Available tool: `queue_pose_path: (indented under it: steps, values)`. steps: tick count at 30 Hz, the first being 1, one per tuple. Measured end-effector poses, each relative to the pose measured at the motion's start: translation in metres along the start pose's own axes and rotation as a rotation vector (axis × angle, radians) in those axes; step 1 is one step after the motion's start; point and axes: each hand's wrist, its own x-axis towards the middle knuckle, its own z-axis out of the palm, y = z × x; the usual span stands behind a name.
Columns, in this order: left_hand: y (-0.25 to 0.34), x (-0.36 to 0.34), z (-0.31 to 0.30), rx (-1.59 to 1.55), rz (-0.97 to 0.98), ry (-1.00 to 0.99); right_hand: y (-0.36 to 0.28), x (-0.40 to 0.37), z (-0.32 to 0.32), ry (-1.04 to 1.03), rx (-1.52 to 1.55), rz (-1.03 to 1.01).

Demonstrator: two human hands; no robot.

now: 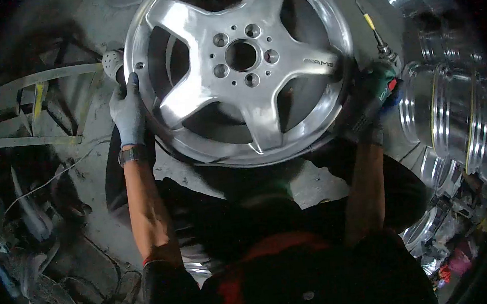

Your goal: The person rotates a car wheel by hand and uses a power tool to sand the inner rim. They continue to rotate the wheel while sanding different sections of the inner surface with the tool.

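Observation:
A polished silver five-spoke alloy wheel [291,62], with AMG lettering on one spoke, faces up between my arms. My left hand [130,112], in a grey glove, is closed on the wheel's left rim, its thumb laid over the lip. The fingers behind the rim are hidden. To the right of the wheel, my right hand [368,111] in a dark glove is wrapped around a green die grinder [384,81]. A long, thin bit [368,21] with a yellow band points up from it, apart from the wheel.
More shiny wheels [446,113] stand along the right side. A metal frame [51,138] is on the left, with a thin cable [65,170] near it. Tangled cords [109,299] lie at lower left, and mixed clutter [463,249] at lower right.

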Motion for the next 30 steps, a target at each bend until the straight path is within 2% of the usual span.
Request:
queue_pose_path:
  steps: [1,2,4,6,7,9,12,14,15,16,17,18,19,20,21,22,23,24,25,26,27,29,30]
  values:
    - [0.007,0.000,0.001,0.007,-0.001,-0.001,0.001,-0.007,0.011,-0.051,-0.027,-0.008]
    - [0.010,-0.002,0.001,0.024,0.027,0.002,0.005,-0.018,0.022,-0.103,0.149,0.054]
    - [0.015,-0.005,0.004,0.048,0.045,-0.007,0.003,-0.022,0.029,-0.084,0.165,0.064]
    - [0.017,-0.009,0.007,-0.066,0.023,0.022,0.001,-0.029,0.030,-0.073,0.180,0.065]
    - [0.015,-0.009,0.010,-0.065,0.022,0.018,-0.002,-0.032,0.028,-0.055,0.134,0.125]
    - [0.008,-0.011,0.013,0.037,0.035,0.130,-0.008,-0.033,0.021,-0.044,0.093,0.179]
    - [-0.015,-0.023,0.010,0.050,0.085,0.157,-0.014,-0.028,0.016,-0.009,0.212,0.165]
    - [-0.032,-0.052,0.008,-0.043,0.063,0.152,-0.009,-0.030,0.053,0.340,-0.340,-0.091]
    - [-0.044,-0.072,0.006,-0.050,0.012,0.090,-0.011,-0.036,0.069,0.338,-0.330,-0.100]
    - [-0.032,-0.101,0.010,-0.075,-0.147,0.115,-0.013,-0.041,0.089,0.328,-0.343,-0.107]
    - [-0.019,-0.134,0.014,0.014,-0.099,0.107,-0.016,-0.046,0.108,0.318,-0.356,-0.115]
    - [-0.031,-0.161,0.020,-0.034,0.014,0.031,-0.023,-0.054,0.130,0.310,-0.343,-0.121]
    - [-0.065,-0.175,0.038,-0.066,0.017,0.011,-0.028,-0.060,0.154,0.318,-0.269,-0.101]
    - [-0.047,-0.202,0.043,-0.248,-0.167,-0.064,-0.033,-0.066,0.166,0.322,-0.195,-0.081]
    - [-0.089,-0.211,0.058,-0.325,-0.159,-0.209,-0.038,-0.068,0.166,0.306,-0.185,-0.093]
    - [-0.084,-0.232,0.067,-0.345,-0.171,-0.277,-0.043,-0.071,0.162,0.225,-0.236,-0.167]
    - [-0.047,-0.255,0.057,-0.208,-0.219,-0.408,-0.047,-0.074,0.162,0.146,-0.286,-0.242]
    - [-0.040,-0.266,0.052,-0.117,-0.158,-0.597,-0.052,-0.082,0.169,0.131,-0.270,-0.255]
    - [-0.054,-0.274,0.058,0.108,0.066,-0.648,-0.056,-0.095,0.181,-0.035,-0.018,-0.095]
    - [-0.069,-0.282,0.061,0.195,0.063,-0.723,-0.057,-0.107,0.191,-0.205,0.230,0.069]
    - [-0.059,-0.291,0.055,0.283,0.055,-0.797,-0.057,-0.115,0.196,-0.219,0.243,0.063]
    - [-0.028,-0.309,0.037,0.311,0.161,-0.690,-0.057,-0.128,0.208,-0.495,0.196,0.159]
    - [-0.015,-0.317,0.027,0.337,0.251,-0.601,-0.063,-0.144,0.213,-0.327,-0.076,0.149]
